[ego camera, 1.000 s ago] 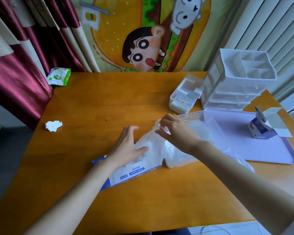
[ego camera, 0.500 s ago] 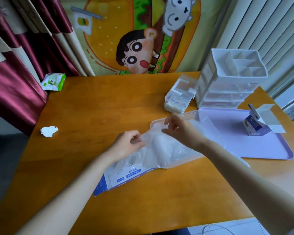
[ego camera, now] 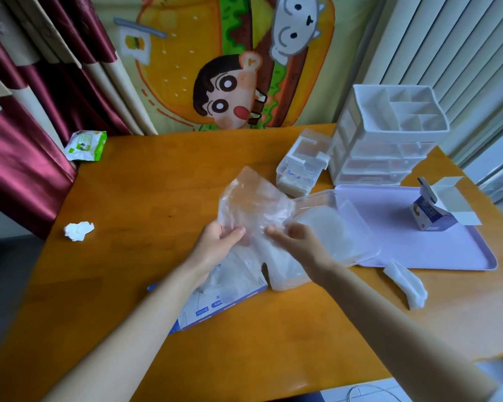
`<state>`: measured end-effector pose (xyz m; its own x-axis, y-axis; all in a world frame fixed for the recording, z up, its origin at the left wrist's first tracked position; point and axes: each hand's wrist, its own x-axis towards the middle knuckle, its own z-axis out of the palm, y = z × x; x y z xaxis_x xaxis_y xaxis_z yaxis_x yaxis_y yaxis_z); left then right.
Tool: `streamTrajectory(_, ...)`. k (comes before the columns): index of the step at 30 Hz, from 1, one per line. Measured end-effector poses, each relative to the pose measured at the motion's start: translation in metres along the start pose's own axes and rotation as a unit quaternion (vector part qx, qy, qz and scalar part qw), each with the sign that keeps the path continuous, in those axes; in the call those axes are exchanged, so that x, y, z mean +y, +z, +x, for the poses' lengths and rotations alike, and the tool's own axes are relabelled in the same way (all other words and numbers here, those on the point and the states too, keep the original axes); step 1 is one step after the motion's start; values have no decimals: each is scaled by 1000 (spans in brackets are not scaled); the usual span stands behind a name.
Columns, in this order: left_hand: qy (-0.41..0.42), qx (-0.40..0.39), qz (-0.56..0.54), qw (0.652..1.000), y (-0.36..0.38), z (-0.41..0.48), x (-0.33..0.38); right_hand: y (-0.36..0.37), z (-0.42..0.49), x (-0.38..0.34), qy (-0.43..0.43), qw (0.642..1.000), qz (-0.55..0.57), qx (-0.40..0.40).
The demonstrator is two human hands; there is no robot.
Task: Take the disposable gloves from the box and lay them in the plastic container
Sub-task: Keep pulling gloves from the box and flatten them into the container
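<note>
Left hand grip: the left hand (ego camera: 217,242) is pinching the lower left edge of one clear disposable glove (ego camera: 251,198), thumb on top, fingers curled under

Right hand grip: the right hand (ego camera: 298,242) is nipping the same lower edge on the other side, fingertips closed on the film

Glove: up off the table, spread between both hands, hanging above the box (ego camera: 230,297) that lies flat under the left forearm

Long axis: it runs from the two pinches up and away from the person, with the free end the farthest point

Container: the plastic container (ego camera: 357,242) sits just right of the grip, touching the box end, its far side resting on the lilac tray (ego camera: 462,256); a pale stack of gloves (ego camera: 323,227) lies inside

Nearer hand: the right one, already hovering at the container's near rim

Coming move: likely a short swing rightward, the right hand leading and the free end folding down over the stack

Watch for: limp film, so it may crumple or drape over the rim
</note>
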<state>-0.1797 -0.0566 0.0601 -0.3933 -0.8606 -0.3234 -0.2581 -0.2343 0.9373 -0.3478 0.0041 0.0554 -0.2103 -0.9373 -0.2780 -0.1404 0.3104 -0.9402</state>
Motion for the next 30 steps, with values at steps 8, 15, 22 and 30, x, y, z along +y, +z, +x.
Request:
streamTrajectory(8,-36,77,-6,996,-7,7,-10,-28,4,-15,-50,993,53,91)
streamTrajectory(15,33,120,113,986,6,22,20,-68,11,-26,-175,963,-190,77)
streamTrajectory(22,175,-126,266,940,37,33,75,-86,17,-33,-208,930,-300,-37)
streamTrajectory(30,164,-132,293,933,48,66,79,-111,14,-28,-150,935,-302,-109)
